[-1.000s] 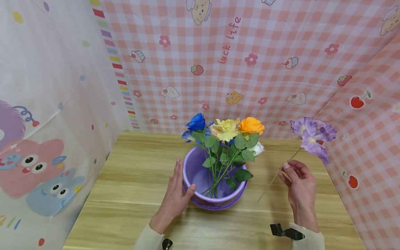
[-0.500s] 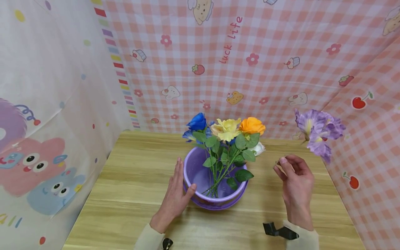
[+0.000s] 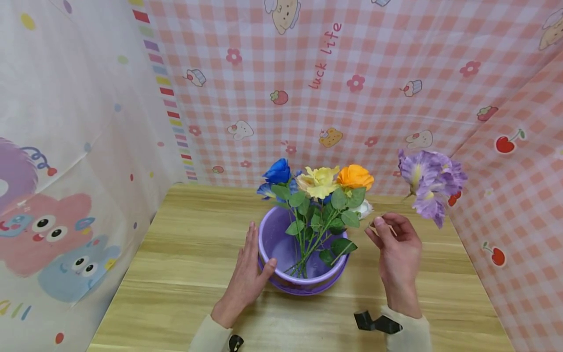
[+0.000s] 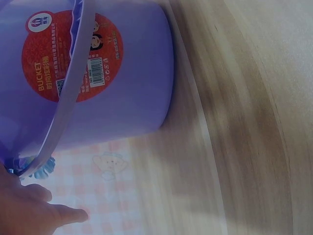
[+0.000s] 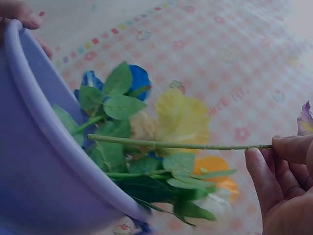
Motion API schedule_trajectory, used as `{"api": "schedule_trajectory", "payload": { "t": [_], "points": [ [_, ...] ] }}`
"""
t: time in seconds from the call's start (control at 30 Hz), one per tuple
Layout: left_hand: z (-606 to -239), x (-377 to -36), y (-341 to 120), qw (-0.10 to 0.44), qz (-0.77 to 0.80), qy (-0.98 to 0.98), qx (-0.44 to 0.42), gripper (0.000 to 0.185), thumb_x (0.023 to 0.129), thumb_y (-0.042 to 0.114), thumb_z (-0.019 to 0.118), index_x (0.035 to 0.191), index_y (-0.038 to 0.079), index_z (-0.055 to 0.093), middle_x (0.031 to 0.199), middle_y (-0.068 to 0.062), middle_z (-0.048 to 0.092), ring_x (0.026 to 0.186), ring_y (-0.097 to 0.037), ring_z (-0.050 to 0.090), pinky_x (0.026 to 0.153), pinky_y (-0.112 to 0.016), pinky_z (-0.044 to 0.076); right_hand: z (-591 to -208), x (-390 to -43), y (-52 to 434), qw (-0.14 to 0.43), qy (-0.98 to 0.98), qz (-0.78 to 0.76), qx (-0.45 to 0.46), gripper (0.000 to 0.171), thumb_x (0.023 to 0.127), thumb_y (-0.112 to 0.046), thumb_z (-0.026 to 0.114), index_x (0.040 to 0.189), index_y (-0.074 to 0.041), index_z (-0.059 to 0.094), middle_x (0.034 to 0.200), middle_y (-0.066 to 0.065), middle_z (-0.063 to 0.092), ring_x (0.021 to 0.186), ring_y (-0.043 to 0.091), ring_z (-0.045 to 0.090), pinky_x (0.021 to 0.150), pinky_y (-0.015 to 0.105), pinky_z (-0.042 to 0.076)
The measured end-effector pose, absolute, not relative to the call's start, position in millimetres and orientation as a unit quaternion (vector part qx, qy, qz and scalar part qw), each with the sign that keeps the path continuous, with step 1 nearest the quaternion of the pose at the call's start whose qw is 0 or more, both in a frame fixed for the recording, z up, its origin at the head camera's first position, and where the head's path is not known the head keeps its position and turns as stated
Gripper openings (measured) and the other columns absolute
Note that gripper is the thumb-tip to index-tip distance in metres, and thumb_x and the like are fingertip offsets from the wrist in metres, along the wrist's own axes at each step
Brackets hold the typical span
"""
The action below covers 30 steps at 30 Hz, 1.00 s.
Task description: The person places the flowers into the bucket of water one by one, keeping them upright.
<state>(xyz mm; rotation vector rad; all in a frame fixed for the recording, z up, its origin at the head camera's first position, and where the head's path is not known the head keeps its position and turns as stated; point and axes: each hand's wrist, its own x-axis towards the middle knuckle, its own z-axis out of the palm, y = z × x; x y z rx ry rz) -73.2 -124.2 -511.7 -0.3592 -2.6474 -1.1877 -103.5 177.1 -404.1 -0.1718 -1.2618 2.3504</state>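
A purple plastic bucket stands on the wooden table and holds blue, yellow, orange and white artificial flowers. My left hand rests flat against the bucket's left side, thumb on the rim. My right hand pinches the thin green stem of a purple flower, its bloom up to the right. The stem's free end reaches over the bucket's right rim. In the left wrist view the bucket's wall with a red label fills the frame.
The wooden table is closed in by patterned cloth walls: pink check behind and to the right, white cartoon print to the left. A black strap clip sits at my right wrist.
My right hand has carried the purple flower leftward towards the bucket, and the stem end has swung over the rim. My left hand has stayed on the bucket.
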Motion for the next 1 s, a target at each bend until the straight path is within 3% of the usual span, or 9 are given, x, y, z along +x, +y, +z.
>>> {"api": "schedule_trajectory", "payload": {
  "t": [0.3,0.6,0.83,1.0],
  "points": [
    [-512.1,-73.5,-123.8,0.111,-0.400,-0.901,-0.124,0.088,0.105,0.054,0.046,0.167,0.010,0.003,0.174,-0.007,-0.001,0.157,-0.041,0.014,0.113,-0.077,0.022,-414.8,-106.7,155.7,0.205,-0.503,0.838,-0.061,0.019,0.090,0.017,0.068,0.097,0.000,0.069,0.083,0.007,0.067,0.075,0.015,0.071,0.069,0.031,0.064],
    [-511.6,-72.8,-124.2,0.105,-0.402,-0.901,-0.120,0.088,0.105,0.053,0.046,0.167,0.011,0.001,0.174,-0.004,-0.003,0.158,-0.035,0.009,0.115,-0.075,0.021,-428.3,-105.6,138.2,0.199,-0.605,0.770,-0.038,0.017,0.089,0.013,0.072,0.103,0.018,0.063,0.084,0.009,0.070,0.070,0.012,0.072,0.068,0.028,0.063],
    [-511.0,-72.4,-124.2,0.109,-0.401,-0.901,-0.124,0.087,0.105,0.053,0.046,0.167,0.011,0.001,0.174,-0.005,-0.002,0.157,-0.041,0.013,0.114,-0.076,0.022,-432.3,-105.7,130.3,0.197,-0.682,0.703,-0.038,0.012,0.089,0.009,0.073,0.099,0.014,0.069,0.083,0.002,0.073,0.070,0.008,0.072,0.067,0.026,0.063],
    [-511.0,-72.3,-124.4,0.108,-0.400,-0.902,-0.123,0.087,0.105,0.052,0.046,0.167,0.011,0.001,0.174,-0.006,-0.002,0.157,-0.041,0.013,0.114,-0.076,0.021,-432.6,-105.1,127.8,0.206,-0.706,0.677,-0.037,0.010,0.089,0.005,0.077,0.097,0.010,0.073,0.085,0.013,0.075,0.069,0.006,0.072,0.065,0.022,0.061]
  ]
}}
